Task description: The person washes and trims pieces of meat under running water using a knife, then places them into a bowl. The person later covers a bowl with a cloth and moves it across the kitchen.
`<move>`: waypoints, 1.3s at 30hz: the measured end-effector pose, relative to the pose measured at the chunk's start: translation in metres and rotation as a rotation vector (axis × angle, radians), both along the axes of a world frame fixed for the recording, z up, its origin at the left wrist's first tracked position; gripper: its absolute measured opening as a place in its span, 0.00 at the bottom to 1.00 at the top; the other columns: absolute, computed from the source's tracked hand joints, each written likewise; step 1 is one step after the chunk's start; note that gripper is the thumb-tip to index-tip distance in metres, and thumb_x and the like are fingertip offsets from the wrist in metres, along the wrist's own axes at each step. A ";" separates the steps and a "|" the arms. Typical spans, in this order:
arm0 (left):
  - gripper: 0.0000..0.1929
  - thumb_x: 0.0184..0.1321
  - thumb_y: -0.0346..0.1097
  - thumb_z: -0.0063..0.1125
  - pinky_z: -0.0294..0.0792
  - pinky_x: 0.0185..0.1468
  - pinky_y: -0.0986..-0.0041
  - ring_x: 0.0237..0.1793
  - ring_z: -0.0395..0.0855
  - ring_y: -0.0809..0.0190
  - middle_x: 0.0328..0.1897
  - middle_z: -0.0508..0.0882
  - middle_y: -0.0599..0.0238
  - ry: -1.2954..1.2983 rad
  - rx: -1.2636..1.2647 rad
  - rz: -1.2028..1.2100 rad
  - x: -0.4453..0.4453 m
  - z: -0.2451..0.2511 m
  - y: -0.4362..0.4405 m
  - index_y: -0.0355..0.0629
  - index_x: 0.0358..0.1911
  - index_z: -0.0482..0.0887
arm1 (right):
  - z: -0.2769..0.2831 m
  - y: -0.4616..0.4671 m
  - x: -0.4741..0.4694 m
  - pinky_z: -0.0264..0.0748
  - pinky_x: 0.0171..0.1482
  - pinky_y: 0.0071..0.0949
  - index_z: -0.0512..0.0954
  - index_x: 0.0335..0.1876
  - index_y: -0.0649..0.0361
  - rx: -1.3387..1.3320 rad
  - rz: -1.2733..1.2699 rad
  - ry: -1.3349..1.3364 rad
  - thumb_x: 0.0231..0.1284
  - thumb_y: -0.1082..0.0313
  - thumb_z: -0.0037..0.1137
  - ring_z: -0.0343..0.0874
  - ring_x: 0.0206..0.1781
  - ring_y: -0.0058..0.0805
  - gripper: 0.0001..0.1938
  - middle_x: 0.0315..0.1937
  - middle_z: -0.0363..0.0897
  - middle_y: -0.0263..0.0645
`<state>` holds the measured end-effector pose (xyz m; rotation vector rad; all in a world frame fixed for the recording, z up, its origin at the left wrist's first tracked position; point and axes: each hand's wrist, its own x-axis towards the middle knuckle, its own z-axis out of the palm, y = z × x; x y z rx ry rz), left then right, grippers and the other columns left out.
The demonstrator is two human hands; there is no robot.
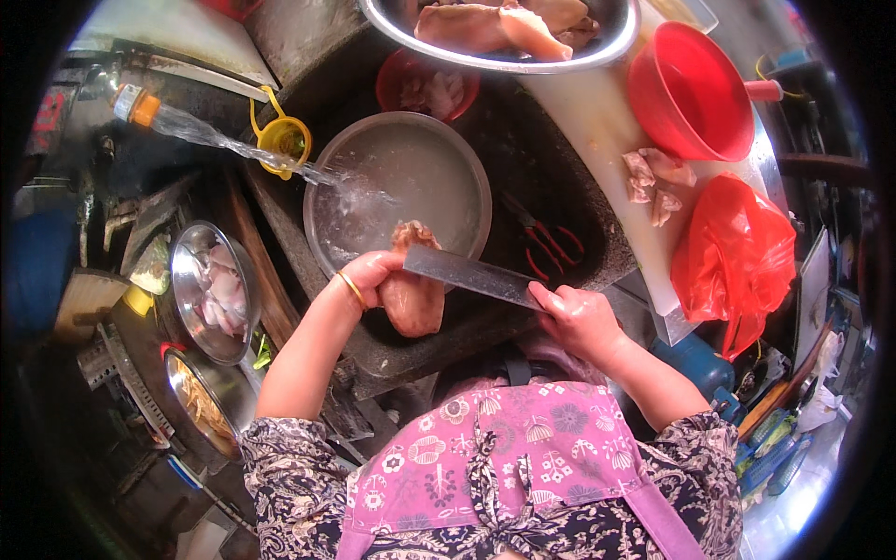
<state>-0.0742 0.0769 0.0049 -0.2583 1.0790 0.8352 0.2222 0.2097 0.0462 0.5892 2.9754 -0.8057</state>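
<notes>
My left hand (374, 275) grips a piece of meat shaped like a tongue (414, 308) over the near rim of a round metal basin (483, 241). Its ragged end points away from me, its rounded end toward me. In my right hand (574, 315) is the handle end of a cleaver (476, 276). The blade lies across the meat, its far end near my left thumb; whether it cuts in cannot be told. Cloudy water (427, 175) stands in the basin, and a stream from a tap with an orange fitting (145, 110) pours into it.
Red-handled scissors (549, 245) lie in the dark stone sink (595, 210). A metal bowl of meat (392, 35) stands beyond. On the right board (581, 112) are a red dipper (689, 91), meat scraps (654, 182) and a red plastic bag (735, 259). A yellow strainer (283, 140) sits left.
</notes>
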 end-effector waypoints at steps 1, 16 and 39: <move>0.14 0.53 0.33 0.54 0.65 0.57 0.68 0.48 0.77 0.60 0.44 0.81 0.58 0.007 0.021 -0.007 0.003 0.006 -0.001 0.35 0.43 0.78 | 0.003 0.001 0.001 0.72 0.24 0.32 0.70 0.49 0.54 0.003 0.016 0.019 0.41 0.67 0.59 0.74 0.22 0.35 0.23 0.20 0.69 0.37; 0.09 0.46 0.34 0.52 0.72 0.37 0.55 0.30 0.79 0.41 0.26 0.80 0.45 1.922 -0.060 -0.846 0.050 -0.001 0.069 0.36 0.29 0.74 | 0.008 0.019 0.046 0.72 0.27 0.33 0.69 0.50 0.55 -0.021 -0.221 0.066 0.46 0.66 0.56 0.75 0.24 0.38 0.22 0.21 0.70 0.39; 0.15 0.56 0.28 0.50 0.67 0.56 0.63 0.49 0.77 0.57 0.48 0.79 0.55 -0.061 0.154 -0.361 0.152 0.001 0.224 0.33 0.47 0.74 | 0.036 0.053 0.114 0.73 0.27 0.35 0.70 0.43 0.57 0.049 -0.598 -0.087 0.51 0.66 0.50 0.76 0.26 0.39 0.13 0.21 0.74 0.41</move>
